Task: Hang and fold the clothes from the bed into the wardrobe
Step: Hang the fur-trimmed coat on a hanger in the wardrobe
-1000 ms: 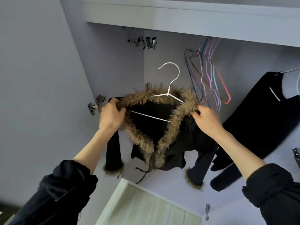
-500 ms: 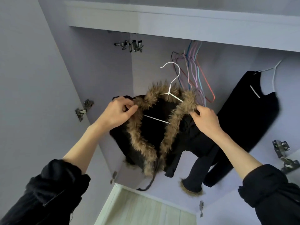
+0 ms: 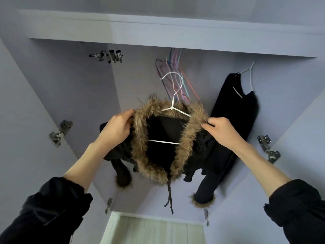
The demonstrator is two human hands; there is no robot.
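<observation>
**Cloth, fur, wire and matt panels**

The black matt cloth jacket (image 3: 163, 138) carries a shaggy brown fur trim (image 3: 140, 138). Its thin white hanger (image 3: 173, 103) looks smooth-coated. The lilac wardrobe panels (image 3: 79, 88) are smooth and matt, their silver metal hinges (image 3: 60, 132) shiny. The pale floorboards (image 3: 153, 231) show wood grain.

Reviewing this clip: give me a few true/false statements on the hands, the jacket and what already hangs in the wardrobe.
1. Both hands grip the black jacket with brown fur collar at its shoulders: left hand, right hand. True.
2. The jacket sits on a red wire hanger. False: a white hanger.
3. A dark garment hangs at the right. True.
4. No spare hangers are present. False: coloured wire hangers hang behind.
</observation>
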